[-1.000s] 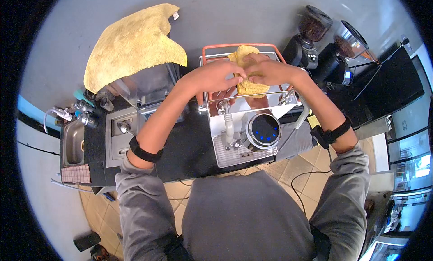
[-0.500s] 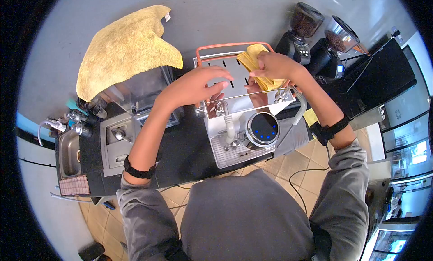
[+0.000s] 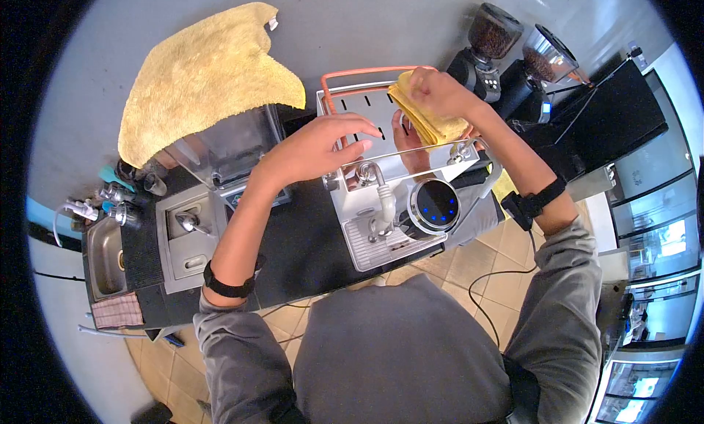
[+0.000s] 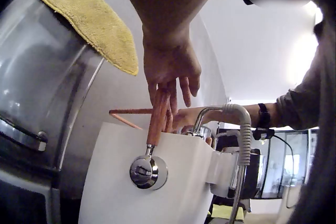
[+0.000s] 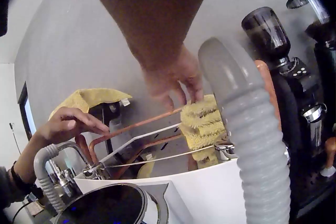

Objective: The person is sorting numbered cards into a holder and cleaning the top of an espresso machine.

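Note:
A folded yellow cloth point(image 3: 434, 123) lies on the right part of the espresso machine's point(image 3: 367, 118) slotted, shiny top. My right hand point(image 3: 440, 93) is over the cloth's far end, fingers bent loosely downward. In the right wrist view, that hand's fingers point(image 5: 181, 95) hang apart, tips right at the top edge of the cloth point(image 5: 202, 124). My left hand point(image 3: 315, 147) hovers palm down above the left side of the machine top, fingers loosely extended with nothing in them. In the left wrist view the left hand point(image 4: 170, 66) hangs above a wooden-handled knob point(image 4: 157, 121).
Copper-coloured rails point(image 3: 378, 71) edge the machine top. Steam wands, one grey-sleeved point(image 3: 385, 197), hang at its front. A larger yellow towel point(image 3: 213, 79) drapes over the clear-lidded appliance at left. Two coffee grinders point(image 3: 477, 68) stand at back right; a sink point(image 3: 106, 259) is far left.
The cloth has gone from the middle of the machine top to its right side. My hands have parted: the left moved left off the cloth, the right shifted right and to the cloth's far end.

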`<state>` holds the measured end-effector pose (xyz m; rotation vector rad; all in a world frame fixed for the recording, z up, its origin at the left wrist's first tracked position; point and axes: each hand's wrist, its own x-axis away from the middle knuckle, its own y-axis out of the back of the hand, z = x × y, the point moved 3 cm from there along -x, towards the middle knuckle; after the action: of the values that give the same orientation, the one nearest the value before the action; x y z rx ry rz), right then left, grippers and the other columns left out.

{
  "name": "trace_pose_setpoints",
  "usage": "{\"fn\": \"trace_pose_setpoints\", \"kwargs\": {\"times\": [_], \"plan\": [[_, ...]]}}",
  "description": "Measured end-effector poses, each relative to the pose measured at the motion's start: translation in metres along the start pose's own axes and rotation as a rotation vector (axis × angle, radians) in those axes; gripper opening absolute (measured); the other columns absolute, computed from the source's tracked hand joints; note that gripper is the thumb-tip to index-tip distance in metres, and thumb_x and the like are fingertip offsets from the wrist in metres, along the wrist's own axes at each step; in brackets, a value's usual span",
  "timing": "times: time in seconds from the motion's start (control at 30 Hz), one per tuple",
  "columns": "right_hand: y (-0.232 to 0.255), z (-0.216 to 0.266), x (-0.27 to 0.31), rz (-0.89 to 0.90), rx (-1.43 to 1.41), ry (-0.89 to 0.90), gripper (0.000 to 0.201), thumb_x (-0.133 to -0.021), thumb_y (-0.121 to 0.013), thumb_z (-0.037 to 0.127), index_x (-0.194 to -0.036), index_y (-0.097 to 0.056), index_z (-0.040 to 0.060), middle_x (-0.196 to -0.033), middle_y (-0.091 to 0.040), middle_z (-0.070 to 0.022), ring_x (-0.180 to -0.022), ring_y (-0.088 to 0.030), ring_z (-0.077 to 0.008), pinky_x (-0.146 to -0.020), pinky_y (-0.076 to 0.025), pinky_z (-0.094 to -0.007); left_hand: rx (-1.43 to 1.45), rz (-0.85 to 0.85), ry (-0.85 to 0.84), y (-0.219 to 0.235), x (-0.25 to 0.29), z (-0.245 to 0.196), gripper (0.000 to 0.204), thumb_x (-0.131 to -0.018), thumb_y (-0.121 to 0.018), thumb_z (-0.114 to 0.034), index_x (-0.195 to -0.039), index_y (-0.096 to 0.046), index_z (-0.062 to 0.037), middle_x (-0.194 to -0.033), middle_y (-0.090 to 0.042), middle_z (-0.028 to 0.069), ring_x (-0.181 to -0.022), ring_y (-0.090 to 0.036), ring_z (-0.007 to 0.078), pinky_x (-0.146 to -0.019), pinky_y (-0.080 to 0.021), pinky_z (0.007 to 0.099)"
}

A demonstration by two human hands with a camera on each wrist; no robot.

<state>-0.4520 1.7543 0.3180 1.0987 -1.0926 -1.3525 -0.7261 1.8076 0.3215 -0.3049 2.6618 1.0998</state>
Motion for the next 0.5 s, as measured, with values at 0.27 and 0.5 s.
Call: {"fn": "trace_pose_setpoints", "kwargs": {"times": [0.27,0.5], "plan": [[-0.003,-0.004,0.007,0.016,0.135,-0.077,0.034,-0.08,-0.07,0.026,-0.095,-0.06,-0.0025,-0.095,-0.066,-0.0231,-0.091,-0.065,-0.039,-0.08,-0.05,-0.0439,0.032,-0.003,-0.03,0.001,0.003,0.004,0.025,-0.093,-0.056,-0.011,-0.116,-0.062,-0.0026,-0.12,-0.065,0.011,-0.105,-0.063,0.0254,-0.09,-0.05,0.0357],[-0.007,0.008,-0.002,0.037,0.05,-0.11,0.031,-0.081,-0.064,0.02,-0.102,-0.056,-0.0009,-0.089,-0.066,-0.0224,-0.089,-0.065,-0.0381,-0.078,-0.049,-0.045,0.104,-0.005,-0.012,0.003,0.009,0.009,0.026,-0.094,-0.055,-0.012,-0.117,-0.062,-0.003,-0.12,-0.064,0.0092,-0.096,-0.063,0.0204,-0.083,-0.051,0.0327]]}}
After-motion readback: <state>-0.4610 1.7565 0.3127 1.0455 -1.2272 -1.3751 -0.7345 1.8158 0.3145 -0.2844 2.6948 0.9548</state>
